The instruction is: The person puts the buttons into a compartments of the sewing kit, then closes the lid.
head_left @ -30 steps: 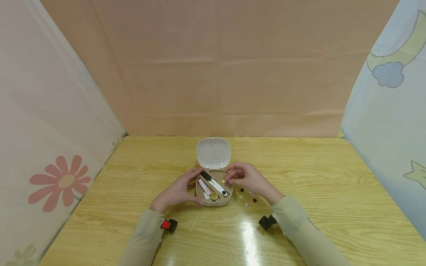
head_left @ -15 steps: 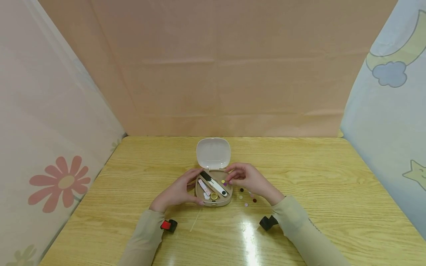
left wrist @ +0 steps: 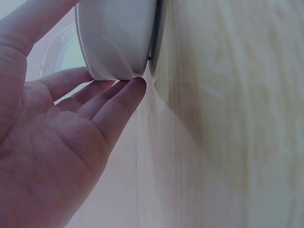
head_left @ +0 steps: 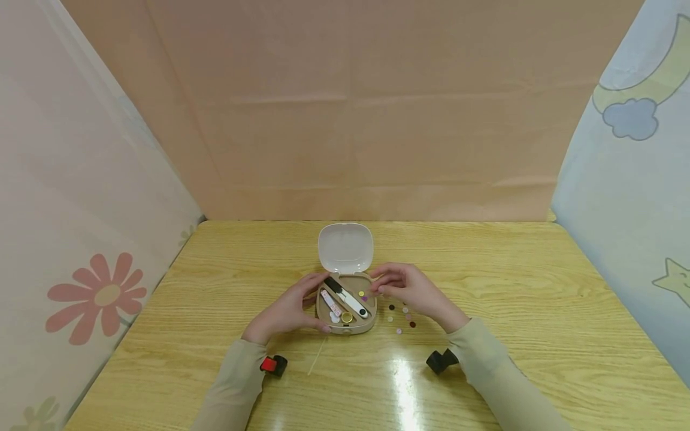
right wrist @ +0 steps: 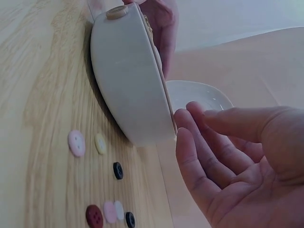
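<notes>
A beige sewing box [head_left: 351,330] stands on the table with its pale lid [head_left: 345,248] raised at the back. My left hand [head_left: 287,306] grips its left side, thumb at the front and fingers further back. Inside are black-and-white thread snips [head_left: 347,298], a small printed tube [head_left: 330,303] and a gold ring-like piece [head_left: 347,317]. A yellow button [head_left: 362,294] and a purple button [head_left: 365,298] lie in the right compartment. Over the box's right edge hovers my right hand [head_left: 408,290], fingers relaxed, nothing between them.
Several loose buttons lie right of the box, among them a dark red button [right wrist: 94,216], a pink button [right wrist: 76,143] and a black button [right wrist: 118,170]. A thin pale stick [head_left: 317,357] lies in front of the box. Cloth-like walls enclose the table.
The purple button has left my right fingertips and now lies in the box by the yellow one. My right hand has drawn back slightly to the right. My left hand has stayed put.
</notes>
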Available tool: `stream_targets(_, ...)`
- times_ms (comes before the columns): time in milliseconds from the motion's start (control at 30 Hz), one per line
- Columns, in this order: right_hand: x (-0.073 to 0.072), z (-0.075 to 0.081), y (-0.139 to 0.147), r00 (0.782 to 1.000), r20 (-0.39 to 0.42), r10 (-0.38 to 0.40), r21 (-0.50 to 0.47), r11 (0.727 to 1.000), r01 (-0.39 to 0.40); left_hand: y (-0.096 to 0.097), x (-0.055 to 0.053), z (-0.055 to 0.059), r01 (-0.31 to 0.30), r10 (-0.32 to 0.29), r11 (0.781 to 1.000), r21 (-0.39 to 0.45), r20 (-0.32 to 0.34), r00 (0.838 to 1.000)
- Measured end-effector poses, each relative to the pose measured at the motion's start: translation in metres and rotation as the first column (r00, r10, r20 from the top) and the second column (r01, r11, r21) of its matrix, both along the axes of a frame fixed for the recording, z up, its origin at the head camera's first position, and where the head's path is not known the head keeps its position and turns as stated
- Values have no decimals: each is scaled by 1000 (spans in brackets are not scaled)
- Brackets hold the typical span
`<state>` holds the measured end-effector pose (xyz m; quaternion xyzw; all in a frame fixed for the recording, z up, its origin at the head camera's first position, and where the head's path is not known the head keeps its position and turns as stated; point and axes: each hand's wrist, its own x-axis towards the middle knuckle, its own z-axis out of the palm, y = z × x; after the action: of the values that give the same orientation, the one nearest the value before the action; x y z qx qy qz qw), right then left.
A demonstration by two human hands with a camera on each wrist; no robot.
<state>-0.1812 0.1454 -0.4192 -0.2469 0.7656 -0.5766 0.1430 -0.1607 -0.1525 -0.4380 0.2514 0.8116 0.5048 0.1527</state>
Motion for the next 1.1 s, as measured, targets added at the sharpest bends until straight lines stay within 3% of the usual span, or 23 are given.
stream_targets(700,1,3,52,998,16,-59,2,998,59,-1,-1,-1,-12,12,1000,-27,5,1000)
stream_targets(1100,5,-3,78,993,22,-120,66,991,118,-1,1,1,-6,6,1000,6,7,1000)
